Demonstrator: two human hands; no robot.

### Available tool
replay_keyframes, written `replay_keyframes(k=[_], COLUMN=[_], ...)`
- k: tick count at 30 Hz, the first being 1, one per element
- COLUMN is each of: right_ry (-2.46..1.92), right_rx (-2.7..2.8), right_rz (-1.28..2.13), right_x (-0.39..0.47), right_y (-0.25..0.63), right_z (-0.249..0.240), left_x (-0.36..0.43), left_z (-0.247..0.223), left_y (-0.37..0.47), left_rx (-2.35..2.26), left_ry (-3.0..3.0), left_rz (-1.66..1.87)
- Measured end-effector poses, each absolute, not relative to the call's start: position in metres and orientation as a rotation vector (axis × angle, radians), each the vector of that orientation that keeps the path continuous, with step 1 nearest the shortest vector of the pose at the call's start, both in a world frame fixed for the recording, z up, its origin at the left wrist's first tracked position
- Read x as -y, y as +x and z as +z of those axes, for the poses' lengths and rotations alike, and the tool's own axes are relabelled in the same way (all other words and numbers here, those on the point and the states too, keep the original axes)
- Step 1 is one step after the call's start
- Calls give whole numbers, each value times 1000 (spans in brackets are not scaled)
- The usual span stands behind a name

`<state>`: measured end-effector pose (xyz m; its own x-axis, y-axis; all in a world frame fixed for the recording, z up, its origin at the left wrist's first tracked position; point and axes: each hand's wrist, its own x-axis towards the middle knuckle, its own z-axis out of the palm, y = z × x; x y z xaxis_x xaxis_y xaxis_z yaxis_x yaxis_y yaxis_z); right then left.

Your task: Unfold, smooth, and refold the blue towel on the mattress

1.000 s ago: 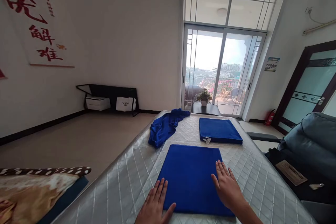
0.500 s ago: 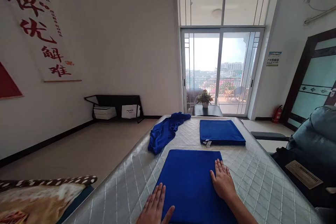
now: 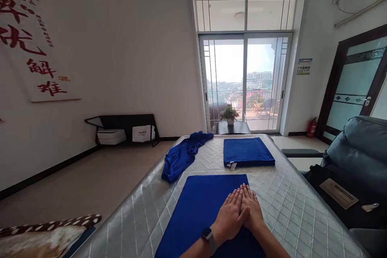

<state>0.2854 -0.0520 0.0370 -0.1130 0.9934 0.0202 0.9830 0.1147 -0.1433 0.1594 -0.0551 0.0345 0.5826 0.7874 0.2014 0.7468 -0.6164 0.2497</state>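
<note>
A flat blue folded cloth (image 3: 193, 209) lies on the quilted silver surface in front of me. My left hand (image 3: 231, 213), with a watch on its wrist, rests palm down near the cloth's right edge. Beside it and partly under its thumb, my right hand (image 3: 250, 207) also lies flat, its fingers stretched forward. Neither hand grips anything. Farther back is a folded blue stack (image 3: 249, 151) with white tags at its front left corner. A crumpled blue cloth (image 3: 181, 157) lies to the left of that stack.
The quilted surface (image 3: 127, 225) spans the foreground. A dark armchair (image 3: 359, 145) stands at the right, and a patterned blanket (image 3: 45, 238) is at the lower left. A potted plant (image 3: 230, 113) sits on a chair beyond the far edge.
My left hand has moved from the cloth's left side across to the right, beside my right hand. The view has shifted slightly to the right.
</note>
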Motion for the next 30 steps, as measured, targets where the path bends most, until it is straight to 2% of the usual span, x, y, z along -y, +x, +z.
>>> replay_keyframes(k=[6, 17, 30], right_ry=[-1998, -2021, -2051], right_rx=[2166, 2087, 2152], right_rz=[176, 177, 45], right_x=[49, 44, 36], right_y=[283, 282, 285], right_z=[36, 26, 15], left_x=[46, 19, 1], left_z=[28, 18, -5], left_y=[126, 6, -32], left_rx=[-1503, -1931, -2048], left_ry=[2594, 2380, 2350], left_rz=[356, 350, 549])
